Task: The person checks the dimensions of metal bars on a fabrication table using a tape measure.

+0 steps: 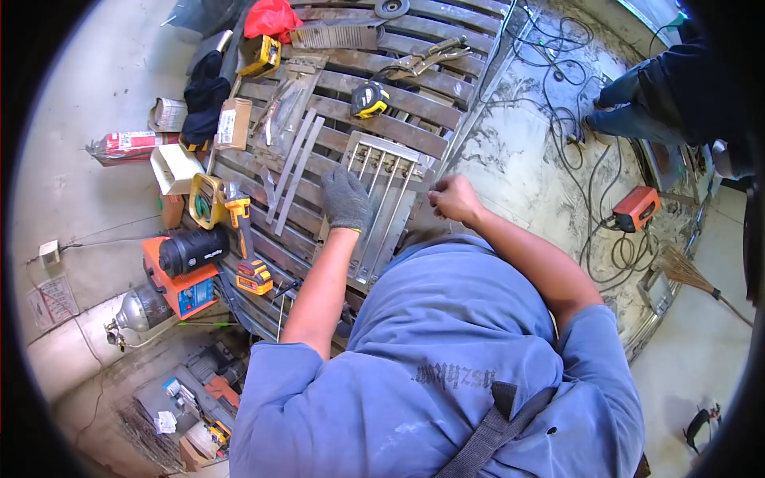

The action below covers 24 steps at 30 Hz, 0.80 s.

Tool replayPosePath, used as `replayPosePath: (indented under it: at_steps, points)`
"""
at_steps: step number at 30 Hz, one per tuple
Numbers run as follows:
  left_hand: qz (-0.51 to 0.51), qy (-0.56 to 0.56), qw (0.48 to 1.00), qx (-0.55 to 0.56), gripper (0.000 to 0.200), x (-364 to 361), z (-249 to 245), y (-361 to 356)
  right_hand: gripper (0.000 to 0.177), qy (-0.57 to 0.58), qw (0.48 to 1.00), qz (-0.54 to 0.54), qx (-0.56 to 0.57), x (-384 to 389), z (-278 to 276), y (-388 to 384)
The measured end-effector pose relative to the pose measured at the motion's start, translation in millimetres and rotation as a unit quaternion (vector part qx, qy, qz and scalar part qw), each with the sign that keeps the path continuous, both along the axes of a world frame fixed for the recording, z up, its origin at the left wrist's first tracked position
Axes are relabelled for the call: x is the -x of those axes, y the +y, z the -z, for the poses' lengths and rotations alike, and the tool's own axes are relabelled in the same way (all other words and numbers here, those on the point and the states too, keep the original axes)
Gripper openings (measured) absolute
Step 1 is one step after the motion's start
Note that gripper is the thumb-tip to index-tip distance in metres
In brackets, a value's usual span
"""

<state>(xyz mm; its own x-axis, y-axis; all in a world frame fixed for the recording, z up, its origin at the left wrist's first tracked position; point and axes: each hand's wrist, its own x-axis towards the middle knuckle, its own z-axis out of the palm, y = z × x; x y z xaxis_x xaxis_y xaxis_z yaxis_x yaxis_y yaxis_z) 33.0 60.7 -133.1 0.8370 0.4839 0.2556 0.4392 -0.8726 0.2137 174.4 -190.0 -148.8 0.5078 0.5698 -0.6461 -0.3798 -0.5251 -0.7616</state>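
My left hand wears a grey work glove and lies along the left side of a flat metal frame with several thin rods. Its fingers look stretched out, with nothing visible in them. My right hand is bare and curled closed, off the frame's right edge; whatever its fingers hold, if anything, is hidden. Left of the glove lie two narrow metal strips. Beyond the frame sits a black and yellow tape measure. The frame's near end comes close to my shirt.
The slatted metal table carries locking pliers, a cordless angle grinder and a small cardboard box. An orange machine stands at the left. Cables cross the floor at right, near another person's legs.
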Motion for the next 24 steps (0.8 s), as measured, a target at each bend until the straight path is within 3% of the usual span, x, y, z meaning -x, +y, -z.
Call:
replayPosePath:
  at_steps: [4, 7, 10, 17, 24]
  points:
    - [-0.032, 0.073, 0.997, 0.025, 0.026, -3.2, -1.0, 1.6, 0.026, -0.094, 0.994, -0.059, 0.024, 1.6, -6.7, 6.2]
    - [-0.025, 0.066, 0.997, 0.020, 0.026, -4.6, 1.8, 4.9, 0.028, -0.139, 0.986, -0.086, 0.039, 8.1, -12.9, 13.1]
    - [-0.044, 0.039, 0.995, 0.084, 0.026, -4.6, 0.8, 8.7, 0.027, -0.189, 0.975, -0.094, 0.067, 13.8, -29.4, 18.2]
    - [-0.135, 0.021, 0.946, 0.296, 0.031, -7.4, -8.9, 31.0, 0.031, -0.176, 0.975, -0.081, 0.110, 13.9, -36.2, 28.2]
    - [-0.087, 0.015, 0.953, 0.290, 0.029, -15.2, -16.8, 45.6, 0.033, -0.116, 0.984, -0.035, 0.133, 11.4, -30.0, 30.4]
